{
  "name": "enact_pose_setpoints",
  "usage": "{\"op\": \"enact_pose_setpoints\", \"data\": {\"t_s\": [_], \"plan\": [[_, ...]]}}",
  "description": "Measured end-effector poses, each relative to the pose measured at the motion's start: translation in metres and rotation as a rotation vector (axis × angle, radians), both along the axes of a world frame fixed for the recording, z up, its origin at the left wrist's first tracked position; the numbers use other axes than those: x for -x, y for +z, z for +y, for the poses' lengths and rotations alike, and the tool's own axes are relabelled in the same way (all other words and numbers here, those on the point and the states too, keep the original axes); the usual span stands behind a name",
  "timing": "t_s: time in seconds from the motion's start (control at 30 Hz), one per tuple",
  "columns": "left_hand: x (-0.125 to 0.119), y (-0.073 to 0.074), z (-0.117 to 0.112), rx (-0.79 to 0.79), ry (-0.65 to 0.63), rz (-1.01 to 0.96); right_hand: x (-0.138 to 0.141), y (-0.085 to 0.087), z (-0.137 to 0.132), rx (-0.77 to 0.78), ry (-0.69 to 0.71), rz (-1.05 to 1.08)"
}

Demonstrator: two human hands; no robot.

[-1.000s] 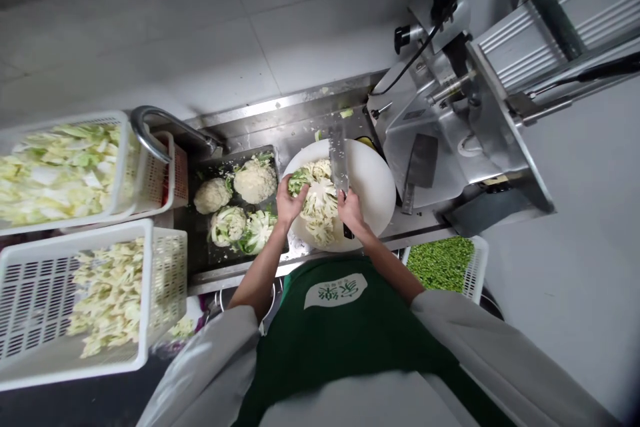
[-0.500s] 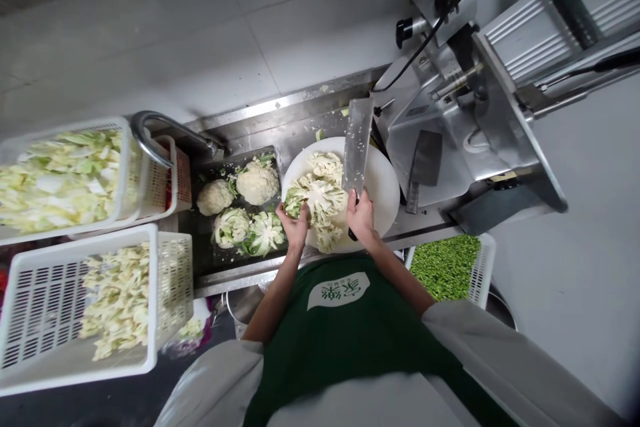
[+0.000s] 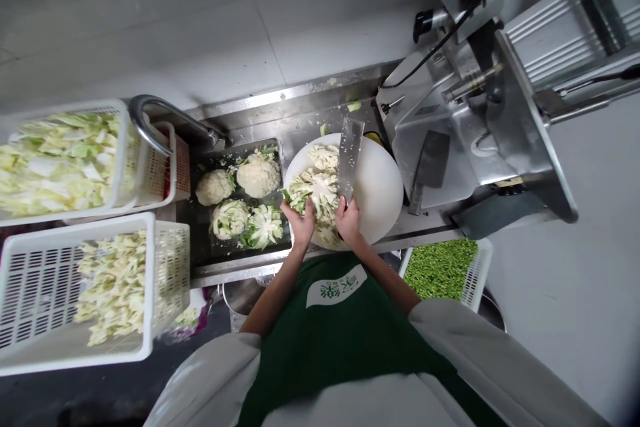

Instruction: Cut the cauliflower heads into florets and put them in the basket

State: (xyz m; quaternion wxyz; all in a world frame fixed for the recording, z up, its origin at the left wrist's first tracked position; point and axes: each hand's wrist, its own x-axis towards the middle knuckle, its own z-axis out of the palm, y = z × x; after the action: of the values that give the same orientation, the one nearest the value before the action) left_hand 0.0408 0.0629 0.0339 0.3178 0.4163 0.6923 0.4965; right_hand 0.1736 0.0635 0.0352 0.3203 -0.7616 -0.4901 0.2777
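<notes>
On a round white cutting board [image 3: 383,197] lies a cut cauliflower [image 3: 320,192], its pale branching stems facing up. My left hand [image 3: 301,221] grips its near left edge, the thumb on top. My right hand [image 3: 349,219] is closed round the handle of a cleaver [image 3: 350,157], which is mostly hidden by the fingers. The broad blade points away from me, dotted with white crumbs, at the right side of the cauliflower. Whether the blade touches it I cannot tell. Another cauliflower piece [image 3: 325,156] sits just beyond, left of the blade.
Several cauliflower heads [image 3: 259,173] lie in the sink at left, below a curved faucet [image 3: 150,123]. Farther left stand a basket of florets [image 3: 113,287] and a basket of chopped cabbage [image 3: 60,163]. At right are a second cleaver [image 3: 433,160], a slicing machine [image 3: 530,120] and chopped greens [image 3: 440,268].
The cleaver has shifted left and nearer the cauliflower, its blade now tilting right at the far end. My left hand still grips the cauliflower. The whole view has shifted slightly.
</notes>
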Motion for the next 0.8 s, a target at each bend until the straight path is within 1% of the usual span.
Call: {"op": "enact_pose_setpoints", "data": {"t_s": [0.1, 0.17, 0.27, 0.37, 0.47, 0.53, 0.6, 0.67, 0.73, 0.8], "plan": [[0.000, -0.001, -0.002, 0.007, 0.018, 0.005, 0.001, -0.006, 0.016, 0.035, 0.000, 0.044], [0.004, -0.004, -0.004, 0.050, 0.034, -0.042, -0.003, -0.009, 0.023, 0.033, -0.015, 0.097], [0.014, -0.008, -0.006, 0.103, 0.051, -0.127, -0.017, -0.009, 0.021, -0.018, -0.067, 0.171], [0.020, -0.008, -0.001, 0.114, 0.061, -0.093, -0.038, -0.001, 0.008, -0.067, -0.084, 0.152], [0.019, -0.005, 0.011, 0.120, 0.019, -0.050, -0.053, 0.015, -0.003, -0.120, -0.055, 0.048], [0.013, -0.005, 0.019, 0.122, -0.009, -0.078, -0.053, 0.027, -0.008, -0.118, 0.006, -0.015], [0.007, -0.006, 0.023, 0.125, 0.012, -0.123, -0.045, 0.037, -0.010, -0.101, 0.110, -0.068], [0.001, -0.009, 0.023, 0.147, 0.085, -0.158, -0.033, 0.042, -0.011, -0.090, 0.252, -0.113], [-0.003, -0.014, 0.021, 0.194, 0.172, -0.183, -0.021, 0.044, -0.011, -0.084, 0.393, -0.151], [-0.005, -0.019, 0.018, 0.231, 0.214, -0.189, -0.012, 0.044, -0.009, -0.077, 0.510, -0.194]]}}
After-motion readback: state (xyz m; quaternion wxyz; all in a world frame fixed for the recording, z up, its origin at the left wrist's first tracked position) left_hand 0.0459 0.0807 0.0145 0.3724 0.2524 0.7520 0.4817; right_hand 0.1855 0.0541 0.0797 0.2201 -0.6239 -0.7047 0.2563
